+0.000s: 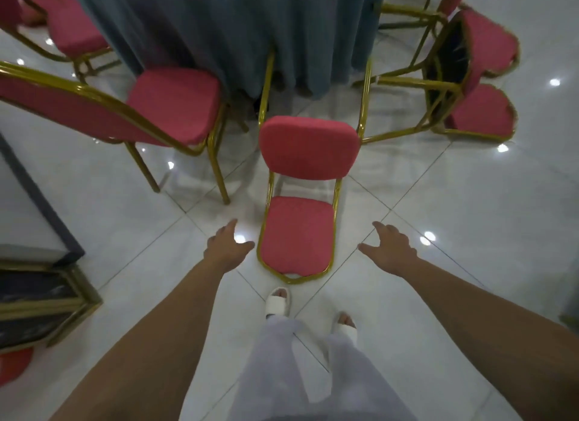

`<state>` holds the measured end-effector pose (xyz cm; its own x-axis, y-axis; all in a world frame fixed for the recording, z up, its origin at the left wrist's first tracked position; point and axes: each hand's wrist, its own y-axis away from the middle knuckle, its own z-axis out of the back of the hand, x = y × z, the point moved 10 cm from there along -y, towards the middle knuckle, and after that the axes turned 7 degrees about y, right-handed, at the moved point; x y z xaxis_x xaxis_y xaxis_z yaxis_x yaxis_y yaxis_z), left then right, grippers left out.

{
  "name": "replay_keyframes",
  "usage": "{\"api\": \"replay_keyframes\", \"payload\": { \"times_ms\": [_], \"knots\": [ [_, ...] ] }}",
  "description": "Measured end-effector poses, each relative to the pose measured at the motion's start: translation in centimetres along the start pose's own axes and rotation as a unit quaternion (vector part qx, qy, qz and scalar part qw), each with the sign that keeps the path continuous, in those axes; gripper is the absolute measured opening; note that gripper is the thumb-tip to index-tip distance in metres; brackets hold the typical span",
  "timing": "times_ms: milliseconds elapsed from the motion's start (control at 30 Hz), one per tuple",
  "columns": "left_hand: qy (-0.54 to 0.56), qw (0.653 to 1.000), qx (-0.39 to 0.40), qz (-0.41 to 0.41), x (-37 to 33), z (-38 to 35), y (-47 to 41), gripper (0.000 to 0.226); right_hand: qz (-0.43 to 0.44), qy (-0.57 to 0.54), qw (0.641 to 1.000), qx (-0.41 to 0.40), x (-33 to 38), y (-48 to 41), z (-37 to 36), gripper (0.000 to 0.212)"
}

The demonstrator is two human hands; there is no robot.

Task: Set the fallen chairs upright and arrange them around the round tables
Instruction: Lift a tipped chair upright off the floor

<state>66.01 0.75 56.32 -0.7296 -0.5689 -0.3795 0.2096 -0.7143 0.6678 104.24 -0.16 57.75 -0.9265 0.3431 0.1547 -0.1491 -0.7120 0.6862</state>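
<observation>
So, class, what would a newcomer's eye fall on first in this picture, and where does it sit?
A red chair lies on its back in the middle of the white floor, its gold legs pointing toward the blue-draped table at the top. The left hand and right hand reach down open on either side of it, not yet gripping. A second chair lies tipped over at upper right.

Open white floor [438, 201] lies on both sides of the fallen chair [308, 147] and in front of it. An upright chair [174, 104] stands close on its left and a tipped chair [482, 44] on its right. The draped round bench [250, 28] blocks the far side.
</observation>
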Motion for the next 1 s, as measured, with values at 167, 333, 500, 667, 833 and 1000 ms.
{"api": "replay_keyframes", "payload": {
  "times_ms": [167,333,500,667,833,1000],
  "knots": [
    [0.055,0.996,0.031,0.061,5.5,-6.0,-3.5,0.081,-0.032,-0.062,0.997,0.042,-1.7,-4.8,-6.7,0.079],
    [0.097,0.99,0.058,0.079,10.9,-14.2,-13.5,0.079,-0.053,-0.112,0.99,0.063,-2.4,-14.5,-16.7,0.081],
    [0.125,0.987,0.057,0.087,17.2,-23.3,-26.2,0.08,-0.082,-0.171,0.979,0.073,-3.1,-27.3,-28.7,0.087],
    [0.156,0.981,0.044,0.107,23.0,-30.5,-38.2,0.085,-0.144,-0.257,0.954,0.057,-4.6,-38.6,-38.7,0.092],
    [0.225,0.968,0.029,0.108,26.8,-35.5,-47.4,0.085,-0.214,-0.372,0.903,-0.02,-6.8,-47.4,-45.0,0.096],
    [0.323,0.941,0.033,0.099,28.0,-38.3,-51.7,0.059,-0.202,-0.416,0.884,-0.065,-7.6,-50.3,-48.3,0.088]
  ]
}}
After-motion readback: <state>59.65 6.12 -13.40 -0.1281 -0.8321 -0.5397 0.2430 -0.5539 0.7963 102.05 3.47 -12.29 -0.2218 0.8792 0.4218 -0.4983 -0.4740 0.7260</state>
